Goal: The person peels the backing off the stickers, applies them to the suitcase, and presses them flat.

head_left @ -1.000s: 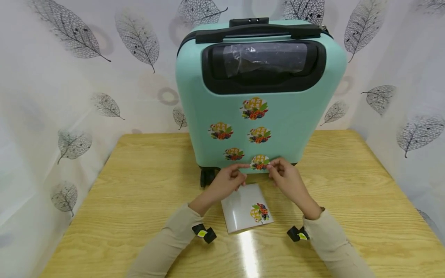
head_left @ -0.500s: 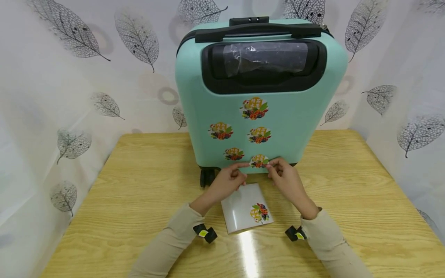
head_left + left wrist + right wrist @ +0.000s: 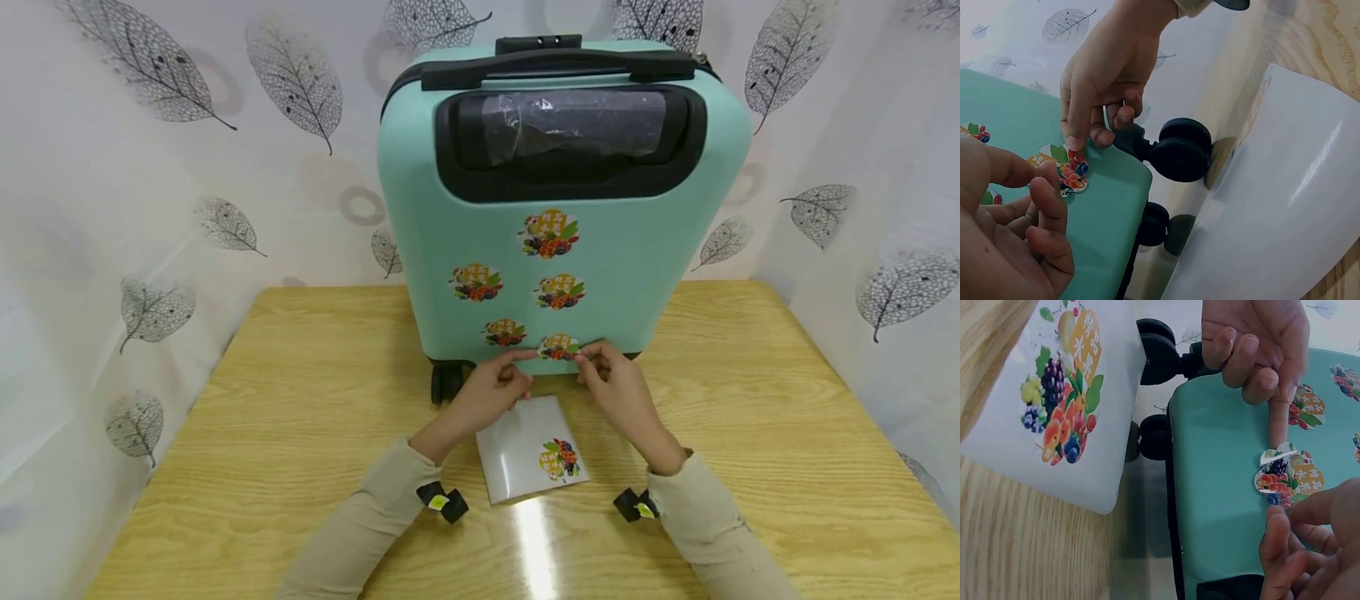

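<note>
A round fruit sticker [image 3: 558, 347] lies low on the front of a mint green suitcase [image 3: 630, 250]. With its index finger stretched out, my left hand [image 3: 483, 393] touches the sticker's left edge; the other fingers are bent. My right hand [image 3: 621, 396] pinches the right edge between thumb and index finger. In the right wrist view the sticker [image 3: 1297, 478] has a shiny, slightly raised edge near the left fingertip. The left wrist view shows both hands meeting at the sticker [image 3: 1075, 172], partly covering it.
Several matching stickers [image 3: 550, 234] are on the suitcase above. A glossy white sheet [image 3: 517, 450] bearing one fruit sticker [image 3: 560, 460] lies on the wooden table [image 3: 315, 400] below the hands. Black wheels [image 3: 447, 383] show under the suitcase. A leaf-patterned curtain [image 3: 300, 208] hangs behind.
The sticker's right edge has moved very slightly left and flatter against the suitcase over the last second. Right forearm has shifted a little left; the left hand is nearly still.
</note>
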